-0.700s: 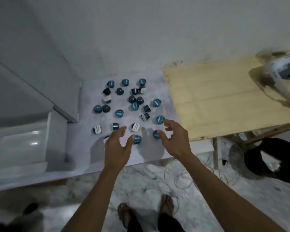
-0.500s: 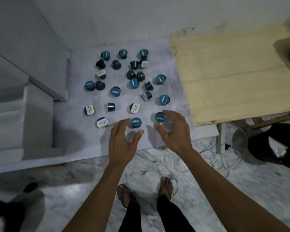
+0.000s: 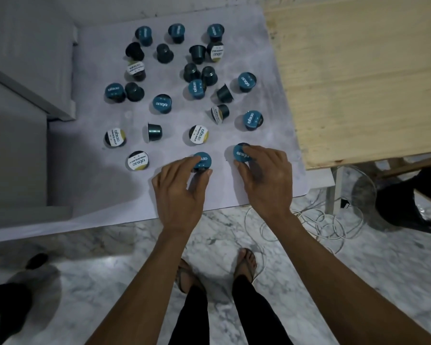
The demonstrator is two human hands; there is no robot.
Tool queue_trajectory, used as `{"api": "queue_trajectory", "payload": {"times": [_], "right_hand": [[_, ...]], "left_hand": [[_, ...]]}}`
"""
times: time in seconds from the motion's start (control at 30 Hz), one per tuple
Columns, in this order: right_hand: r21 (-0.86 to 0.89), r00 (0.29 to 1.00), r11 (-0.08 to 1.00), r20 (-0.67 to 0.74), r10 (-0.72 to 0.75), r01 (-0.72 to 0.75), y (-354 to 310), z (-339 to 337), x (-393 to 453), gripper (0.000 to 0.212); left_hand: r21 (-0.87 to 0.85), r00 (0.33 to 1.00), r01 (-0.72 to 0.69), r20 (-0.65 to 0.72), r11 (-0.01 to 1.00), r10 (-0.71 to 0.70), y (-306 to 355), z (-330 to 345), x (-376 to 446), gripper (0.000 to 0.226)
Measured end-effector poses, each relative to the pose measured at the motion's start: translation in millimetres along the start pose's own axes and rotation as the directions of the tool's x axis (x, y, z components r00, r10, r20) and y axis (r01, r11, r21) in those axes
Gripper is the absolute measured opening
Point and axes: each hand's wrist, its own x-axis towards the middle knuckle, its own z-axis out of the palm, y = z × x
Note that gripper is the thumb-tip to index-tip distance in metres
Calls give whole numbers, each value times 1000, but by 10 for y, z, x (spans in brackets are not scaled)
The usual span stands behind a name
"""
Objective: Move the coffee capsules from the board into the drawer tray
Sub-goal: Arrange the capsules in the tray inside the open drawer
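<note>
two teal capsules at board's near edge, lids up, axes upright. left hand (image 3: 182, 192) pinches one capsule (image 3: 202, 160), thumb and fingers round it. right hand (image 3: 266, 180) grips the other capsule (image 3: 241, 153). beyond both, more capsules on the board (image 3: 105, 195), some tipped sideways.

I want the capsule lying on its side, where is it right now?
In the head view, the tipped dark capsule lies left of centre on the white board, between two white-lidded capsules.

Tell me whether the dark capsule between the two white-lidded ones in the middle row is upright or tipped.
Tipped. The dark capsule lies on its side on the board, its side wall showing and its lid rim facing left.
</note>
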Motion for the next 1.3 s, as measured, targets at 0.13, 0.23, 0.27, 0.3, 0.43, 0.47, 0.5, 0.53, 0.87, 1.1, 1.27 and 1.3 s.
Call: {"api": "queue_trajectory", "payload": {"times": [0.13,0.23,0.27,0.3,0.43,0.47,0.5,0.53,0.87,1.1,1.27,1.3], "right_hand": [[30,999,999,-37,-14,15,17,24,-7,23],[56,998,998,-65,-11,15,-1,9,-18,23],[70,998,998,-67,-5,9,-14,-5,-24,23],[86,998,996,-66,6,-1,-28,-23,-30,24],[181,994,981,-75,82,-67,-183,-165,-42,27],[194,993,978,-72,95,-79,-249,-219,-27,27],[198,992,976,-67,103,-88,-324,-279,-3,27],[197,992,976,-64,111,-96,-406,-342,26,27],[302,993,953,-108,48,-14,-1775,-791,438,26],[355,989,925,-100,-109,138,-2935,-371,256,25],[340,986,925,-58,-157,167,-3640,192,-155,23],[333,986,928,-44,-159,165,-3762,290,-218,23]], "left_hand": [[19,1000,0,-23,1000,1,-2,25,-11,28],[-27,999,6,-36,1000,-7,-27,50,-17,26],[-63,999,18,-37,998,-20,-29,48,-24,26],[-104,999,30,-37,994,-34,-22,37,-31,27],[-181,996,56,-51,982,-66,93,-152,-23,27],[-188,995,64,-63,980,-77,134,-230,-4,26],[-197,993,79,-73,977,-95,179,-320,17,26],[-205,990,99,-82,974,-117,229,-423,43,26],[-181,971,46,-225,982,-87,506,-2126,414,28],[-99,954,65,-286,993,-91,-291,-3389,317,28],[-77,954,98,-275,992,-116,-1126,-4209,178,29],[-77,957,109,-262,991,-125,-1295,-4347,181,29]]}}
